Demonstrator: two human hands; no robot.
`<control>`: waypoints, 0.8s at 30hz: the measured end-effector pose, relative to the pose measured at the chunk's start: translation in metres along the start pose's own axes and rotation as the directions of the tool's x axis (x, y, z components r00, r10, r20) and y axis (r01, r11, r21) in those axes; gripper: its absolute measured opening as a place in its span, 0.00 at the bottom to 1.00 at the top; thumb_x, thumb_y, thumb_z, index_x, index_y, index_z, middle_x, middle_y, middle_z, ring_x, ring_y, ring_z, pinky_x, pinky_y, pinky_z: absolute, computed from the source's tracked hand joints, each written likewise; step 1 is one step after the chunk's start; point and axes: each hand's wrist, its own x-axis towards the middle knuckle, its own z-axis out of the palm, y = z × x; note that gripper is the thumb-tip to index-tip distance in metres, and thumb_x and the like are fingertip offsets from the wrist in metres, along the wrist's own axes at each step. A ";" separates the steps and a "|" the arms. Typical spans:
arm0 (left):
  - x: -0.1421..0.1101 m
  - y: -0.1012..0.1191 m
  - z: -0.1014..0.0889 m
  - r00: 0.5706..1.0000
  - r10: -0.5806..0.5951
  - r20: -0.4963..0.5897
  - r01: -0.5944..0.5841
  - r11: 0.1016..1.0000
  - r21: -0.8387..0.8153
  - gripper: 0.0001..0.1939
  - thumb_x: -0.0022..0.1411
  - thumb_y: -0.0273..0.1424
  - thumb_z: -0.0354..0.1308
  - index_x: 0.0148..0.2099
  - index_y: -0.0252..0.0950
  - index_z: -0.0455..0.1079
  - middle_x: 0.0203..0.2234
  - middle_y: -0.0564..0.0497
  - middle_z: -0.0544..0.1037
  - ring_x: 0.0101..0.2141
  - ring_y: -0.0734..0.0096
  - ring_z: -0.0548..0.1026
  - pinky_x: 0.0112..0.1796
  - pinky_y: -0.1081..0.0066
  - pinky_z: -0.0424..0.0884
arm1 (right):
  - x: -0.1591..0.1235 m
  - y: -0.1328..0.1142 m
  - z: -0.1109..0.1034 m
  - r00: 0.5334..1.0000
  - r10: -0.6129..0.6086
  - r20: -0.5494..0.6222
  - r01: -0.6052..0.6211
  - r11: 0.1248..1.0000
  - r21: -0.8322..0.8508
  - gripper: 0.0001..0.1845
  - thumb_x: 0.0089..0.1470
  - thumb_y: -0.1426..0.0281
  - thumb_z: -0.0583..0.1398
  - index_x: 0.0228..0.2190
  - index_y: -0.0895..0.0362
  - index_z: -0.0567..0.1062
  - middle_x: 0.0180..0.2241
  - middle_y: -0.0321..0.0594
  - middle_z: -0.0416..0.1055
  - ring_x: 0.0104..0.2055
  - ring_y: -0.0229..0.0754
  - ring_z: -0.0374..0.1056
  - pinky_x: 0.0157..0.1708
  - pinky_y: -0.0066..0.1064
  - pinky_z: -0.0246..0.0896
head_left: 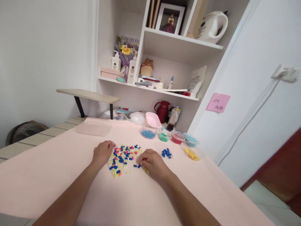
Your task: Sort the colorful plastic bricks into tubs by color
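A loose pile of small blocks (127, 153) in blue, yellow, white, pink and orange lies spread on the pink tabletop. My left hand (102, 153) rests at the pile's left edge, its fingers curled together and nothing showing in them. At the right edge, my right hand (152, 161) has its fingers bent down and drawn together; what sits between the fingertips is hidden. Two blue blocks (136, 166) lie beside its fingertips, and several yellow blocks (145, 169) show partly under it. A separate cluster of blue blocks (166, 153) lies further right.
Behind the blocks stand clear tubs of blue pieces (148, 134), green pieces (163, 137), red pieces (177, 137) and light-blue pieces (191, 138). Yellow pieces (191, 154) lie at the right. A pink tray (152, 120), a clear lid (93, 128) and a red jug (162, 111) are further back.
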 end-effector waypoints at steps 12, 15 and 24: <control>-0.003 0.003 -0.004 1.000 -0.002 0.008 0.001 1.000 0.029 0.20 0.62 0.35 0.42 0.36 0.44 0.76 0.42 0.54 0.81 0.45 0.61 0.75 0.39 0.66 0.64 | -0.002 -0.003 0.005 0.996 -0.025 0.082 0.035 0.993 -0.112 0.10 0.47 0.77 0.62 0.30 0.51 0.81 0.31 0.37 0.76 0.40 0.42 0.69 0.42 0.31 0.60; -0.002 0.005 -0.005 1.000 -0.010 0.011 0.010 0.999 0.033 0.20 0.62 0.35 0.42 0.36 0.44 0.77 0.41 0.53 0.81 0.44 0.61 0.75 0.39 0.66 0.65 | 0.001 0.000 -0.002 0.999 0.011 0.030 -0.012 1.000 0.028 0.09 0.49 0.76 0.61 0.31 0.52 0.81 0.32 0.38 0.76 0.38 0.40 0.69 0.40 0.29 0.61; -0.001 0.004 -0.005 1.000 0.007 0.013 -0.007 1.000 0.013 0.19 0.62 0.35 0.42 0.36 0.43 0.76 0.42 0.54 0.81 0.45 0.61 0.75 0.39 0.67 0.65 | -0.008 0.055 -0.048 0.877 0.266 -0.400 -0.303 0.953 -0.030 0.12 0.54 0.64 0.57 0.30 0.53 0.80 0.33 0.38 0.78 0.33 0.42 0.71 0.36 0.32 0.64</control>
